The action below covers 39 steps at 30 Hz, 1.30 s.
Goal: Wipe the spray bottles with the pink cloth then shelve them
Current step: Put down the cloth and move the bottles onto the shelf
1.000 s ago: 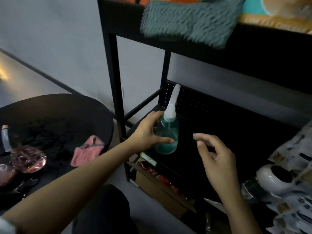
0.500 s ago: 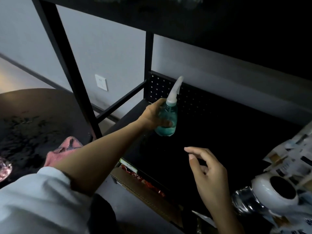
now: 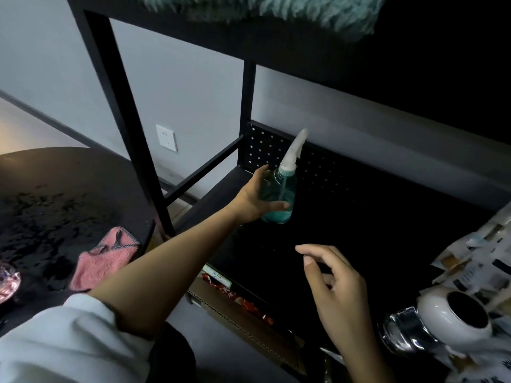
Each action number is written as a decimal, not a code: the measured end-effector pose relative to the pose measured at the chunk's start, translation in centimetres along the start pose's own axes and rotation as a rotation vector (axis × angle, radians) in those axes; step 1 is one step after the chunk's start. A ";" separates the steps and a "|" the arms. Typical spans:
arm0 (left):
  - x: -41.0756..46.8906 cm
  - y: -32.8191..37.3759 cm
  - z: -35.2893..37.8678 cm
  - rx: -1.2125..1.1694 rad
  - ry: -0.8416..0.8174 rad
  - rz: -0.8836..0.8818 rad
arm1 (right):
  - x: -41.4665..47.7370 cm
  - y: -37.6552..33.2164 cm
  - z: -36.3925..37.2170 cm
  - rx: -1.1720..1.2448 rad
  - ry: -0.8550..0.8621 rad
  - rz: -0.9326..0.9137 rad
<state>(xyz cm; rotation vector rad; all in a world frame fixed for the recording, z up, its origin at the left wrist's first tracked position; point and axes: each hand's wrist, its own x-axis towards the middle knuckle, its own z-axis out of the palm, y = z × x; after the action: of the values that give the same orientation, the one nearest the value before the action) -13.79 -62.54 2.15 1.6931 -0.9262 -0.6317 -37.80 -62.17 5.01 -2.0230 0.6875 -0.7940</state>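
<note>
A teal spray bottle (image 3: 282,199) with a white nozzle stands upright at the back left of the black shelf (image 3: 359,239), in front of a perforated back panel. My left hand (image 3: 253,197) reaches in and grips the bottle's body, thumb across its front. My right hand (image 3: 336,286) hovers over the front of the shelf with loosely curled fingers and holds nothing. The pink cloth (image 3: 103,258) lies crumpled on the round black table (image 3: 55,189) at the left.
A white jar (image 3: 456,320) and a shiny glass object (image 3: 403,331) sit at the shelf's right end, by patterned paper (image 3: 481,261). A cardboard box (image 3: 243,319) lies below. A teal fluffy cloth (image 3: 276,9) hangs from the upper shelf. Pink glassware (image 3: 7,283) is at the table's left.
My left hand has carried the bottle from the shelf's front edge to its back left by the perforated panel. My right hand has stayed low, near the shelf's front.
</note>
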 end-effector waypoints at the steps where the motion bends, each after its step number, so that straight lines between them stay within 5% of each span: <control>1: -0.9 0.2 -0.3 0.017 0.037 0.005 | 0.0 -0.4 0.2 0.002 -0.006 -0.001; 15: -18.3 0.1 -11.5 0.021 0.129 0.049 | -0.7 -8.3 8.5 0.014 -0.153 -0.172; 39: -37.2 -15.6 -31.1 0.059 0.762 -0.241 | -7.5 -15.8 35.3 0.151 -0.605 -0.264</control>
<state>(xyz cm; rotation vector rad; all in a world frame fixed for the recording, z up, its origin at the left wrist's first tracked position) -5.99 -12.62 -4.53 1.8974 -0.2006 -0.0740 -13.75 -31.25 0.40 -2.0821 0.0159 -0.3235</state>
